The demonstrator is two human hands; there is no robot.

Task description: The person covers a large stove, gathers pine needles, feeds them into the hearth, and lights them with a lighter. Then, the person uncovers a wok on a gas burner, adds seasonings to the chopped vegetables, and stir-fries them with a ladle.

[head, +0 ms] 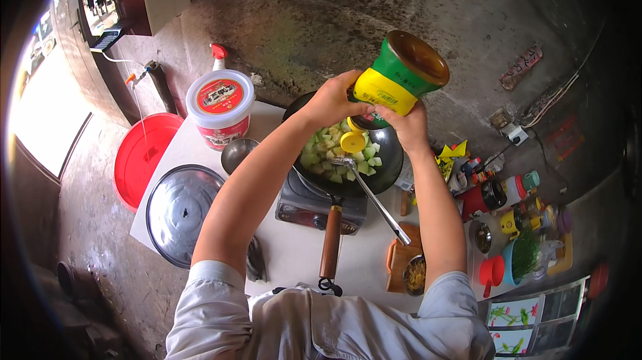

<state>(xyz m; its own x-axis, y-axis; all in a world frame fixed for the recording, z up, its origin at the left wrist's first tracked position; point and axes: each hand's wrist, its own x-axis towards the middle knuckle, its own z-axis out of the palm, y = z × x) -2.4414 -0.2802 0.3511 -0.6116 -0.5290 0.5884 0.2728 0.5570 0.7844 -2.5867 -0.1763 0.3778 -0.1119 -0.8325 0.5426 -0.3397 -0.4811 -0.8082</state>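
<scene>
My left hand (pixel 332 99) and my right hand (pixel 412 127) together grip a brown bottle (pixel 396 76) with a green and yellow label that bears writing. It is tipped, base up and neck down, over a dark wok (pixel 390 159). The bottle's yellow flip cap (pixel 352 142) hangs open above pale green vegetable chunks (pixel 313 152) in the wok. A metal spatula (pixel 378 202) rests among the chunks, its handle leaning over the near right rim. Beneath the wok is a stove (pixel 321 209); the wooden wok handle (pixel 330 239) points towards me. Any liquid leaving the bottle cannot be made out.
Left on the table (pixel 296 275) are a lidded white bucket (pixel 220 104), a metal bowl (pixel 238 154) and a pot lid (pixel 183 214). A red basin (pixel 140 164) stands beyond the left edge. Rightward lie a cutting board (pixel 396 264), a red dipper (pixel 491 270) and several jars.
</scene>
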